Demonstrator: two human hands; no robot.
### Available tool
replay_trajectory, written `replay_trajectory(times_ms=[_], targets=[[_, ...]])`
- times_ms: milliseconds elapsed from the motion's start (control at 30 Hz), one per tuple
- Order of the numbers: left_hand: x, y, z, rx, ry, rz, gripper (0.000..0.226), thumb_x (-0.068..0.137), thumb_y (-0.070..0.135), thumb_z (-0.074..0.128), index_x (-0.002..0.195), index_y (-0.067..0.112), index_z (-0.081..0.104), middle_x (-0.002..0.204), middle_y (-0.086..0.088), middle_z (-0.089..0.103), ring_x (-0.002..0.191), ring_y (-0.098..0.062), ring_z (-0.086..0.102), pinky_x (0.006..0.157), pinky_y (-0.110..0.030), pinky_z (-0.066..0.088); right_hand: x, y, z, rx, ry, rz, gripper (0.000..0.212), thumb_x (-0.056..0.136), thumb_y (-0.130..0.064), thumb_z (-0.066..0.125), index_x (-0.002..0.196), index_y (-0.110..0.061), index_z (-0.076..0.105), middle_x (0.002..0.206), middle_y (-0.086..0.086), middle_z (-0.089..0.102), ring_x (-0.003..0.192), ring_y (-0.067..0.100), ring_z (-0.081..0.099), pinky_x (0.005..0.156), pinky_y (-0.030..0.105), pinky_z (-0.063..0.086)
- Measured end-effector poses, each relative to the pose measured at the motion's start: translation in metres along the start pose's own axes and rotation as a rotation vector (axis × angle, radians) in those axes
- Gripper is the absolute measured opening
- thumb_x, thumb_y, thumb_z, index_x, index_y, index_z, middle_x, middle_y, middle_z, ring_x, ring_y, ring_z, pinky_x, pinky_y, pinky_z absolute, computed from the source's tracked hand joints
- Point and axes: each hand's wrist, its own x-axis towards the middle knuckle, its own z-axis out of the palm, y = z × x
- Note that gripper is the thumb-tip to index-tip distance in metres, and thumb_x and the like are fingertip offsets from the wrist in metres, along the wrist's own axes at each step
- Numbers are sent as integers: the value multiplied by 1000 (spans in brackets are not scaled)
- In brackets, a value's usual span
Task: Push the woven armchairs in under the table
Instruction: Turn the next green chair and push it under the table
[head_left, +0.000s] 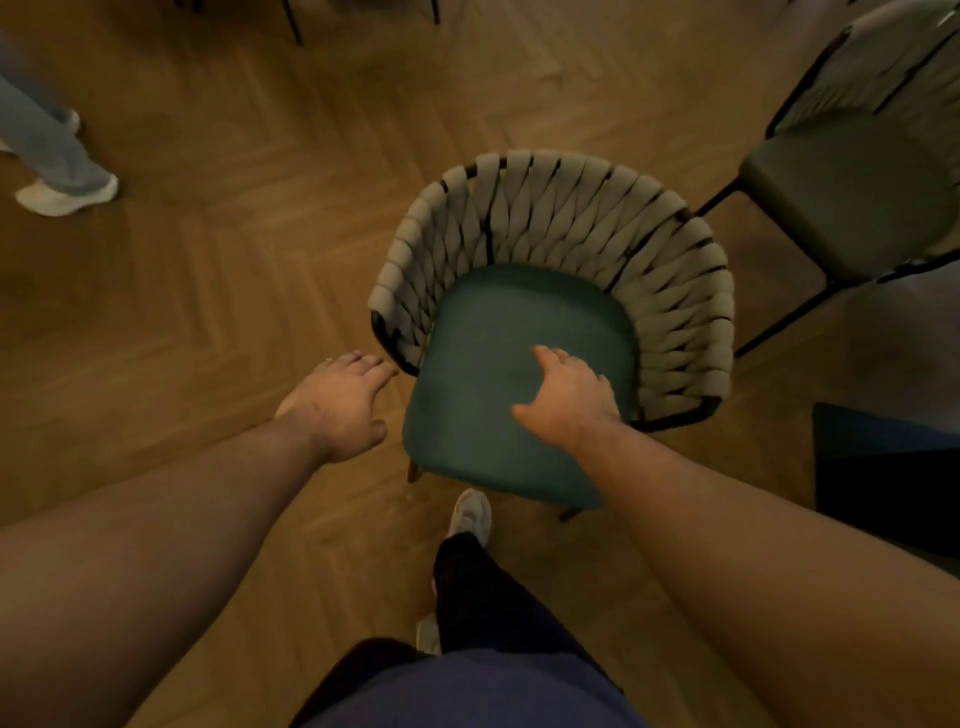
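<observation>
A woven armchair (561, 228) with a curved beige strap back and a green seat cushion stands on the wooden floor in front of me, its open front facing me. My left hand (337, 402) reaches out with fingers extended just left of the chair's left arm end, holding nothing. My right hand (569, 397) hovers over the right part of the green seat with fingers spread, gripping nothing. A second woven armchair (852, 197) with a dark seat stands at the upper right. No table top can be made out clearly.
Another person's legs and white shoes (67, 195) stand at the far left. A dark object (883, 467) sits at the right edge. My own leg and white shoe (470, 517) are just below the chair's front. Herringbone wooden floor (208, 286) lies to the left.
</observation>
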Motion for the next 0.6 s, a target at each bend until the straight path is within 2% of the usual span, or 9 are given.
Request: replay_trajectory(times_ms=[133, 333, 600], targets=[[58, -37, -41, 35, 17, 59, 83, 93, 45, 61, 164, 26, 21, 172, -2, 22, 158, -27, 18, 127, -41, 17, 54, -32, -24, 0, 4, 1, 94, 88, -52, 70, 165, -24, 23, 169, 2, 32, 153, 26, 30, 123, 56, 28], [146, -90, -97, 95, -19, 171, 83, 95, 47, 59, 165, 28, 18, 172, -1, 20, 158, -26, 15, 128, -41, 16, 108, -72, -41, 90, -2, 129, 97, 87, -53, 71, 166, -26, 21, 170, 1, 29, 155, 24, 27, 125, 54, 25], [280, -150, -177, 262, -91, 513, 86, 95, 46, 61, 166, 31, 14, 174, 2, 15, 159, -24, 11, 128, -43, 16, 170, -128, -42, 321, 16, 487, 100, 87, -61, 70, 166, -27, 20, 171, 0, 28, 156, 23, 26, 125, 54, 25]])
